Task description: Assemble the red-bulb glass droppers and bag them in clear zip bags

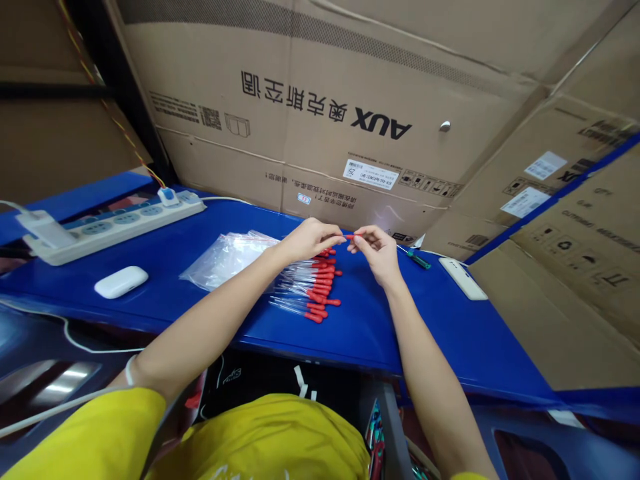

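My left hand (315, 238) and my right hand (376, 249) meet above the far side of the blue table, fingertips pinched together. Between them they hold a small dropper with a red bulb (351, 237); the fingers cover most of it. Just below, droppers with red bulbs (320, 287) and thin clear tubes lie side by side in a row, bulbs to the right. Partly behind my left forearm, clear plastic bags (225, 257) rest on the table.
On the blue table (367, 327) stand a power strip (120, 223) and a white earbud case (121, 282) at left. A green-handled screwdriver (418, 259) and a white phone (463, 279) lie at right. Cardboard (300, 127) walls the back; an open drawer (393, 427) is below.
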`<state>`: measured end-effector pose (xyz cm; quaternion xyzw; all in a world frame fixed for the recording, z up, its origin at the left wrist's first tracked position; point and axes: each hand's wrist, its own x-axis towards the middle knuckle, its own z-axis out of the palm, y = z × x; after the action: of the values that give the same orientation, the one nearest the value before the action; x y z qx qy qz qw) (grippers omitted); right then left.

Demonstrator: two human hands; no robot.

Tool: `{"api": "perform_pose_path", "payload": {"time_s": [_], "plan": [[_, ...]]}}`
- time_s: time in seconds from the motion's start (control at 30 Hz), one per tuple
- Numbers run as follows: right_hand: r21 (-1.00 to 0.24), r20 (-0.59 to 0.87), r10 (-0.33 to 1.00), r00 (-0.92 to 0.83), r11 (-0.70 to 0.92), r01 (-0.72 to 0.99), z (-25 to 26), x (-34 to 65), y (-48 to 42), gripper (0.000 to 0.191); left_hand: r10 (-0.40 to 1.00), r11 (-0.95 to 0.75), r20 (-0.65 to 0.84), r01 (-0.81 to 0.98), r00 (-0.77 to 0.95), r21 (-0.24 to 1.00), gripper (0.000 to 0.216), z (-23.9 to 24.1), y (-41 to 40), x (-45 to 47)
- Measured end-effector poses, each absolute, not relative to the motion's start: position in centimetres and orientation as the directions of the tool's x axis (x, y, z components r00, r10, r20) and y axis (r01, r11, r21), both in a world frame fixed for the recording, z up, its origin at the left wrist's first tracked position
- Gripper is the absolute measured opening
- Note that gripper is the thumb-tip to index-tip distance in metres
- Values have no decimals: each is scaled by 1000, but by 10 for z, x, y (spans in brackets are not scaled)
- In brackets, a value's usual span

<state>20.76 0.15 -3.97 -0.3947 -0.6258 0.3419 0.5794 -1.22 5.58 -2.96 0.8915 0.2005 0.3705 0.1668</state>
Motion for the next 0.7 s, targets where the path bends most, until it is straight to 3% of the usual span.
{"api": "perform_pose_path", "payload": {"time_s": [0.2, 0.37, 0.7], "plan": [[-905, 421, 907, -10, 421, 58, -43, 212, 5, 39, 505, -862, 586, 331, 634, 385, 37, -30, 57, -13], [-904, 426, 904, 21, 425, 50, -44, 214, 6, 38, 513, -852, 552, 313, 657, 419, 45, -34, 62, -12], [-899, 433, 901, 36, 429, 89, -49, 214, 6, 32, 468, -867, 558, 233, 685, 441, 38, -34, 61, -11]]}}
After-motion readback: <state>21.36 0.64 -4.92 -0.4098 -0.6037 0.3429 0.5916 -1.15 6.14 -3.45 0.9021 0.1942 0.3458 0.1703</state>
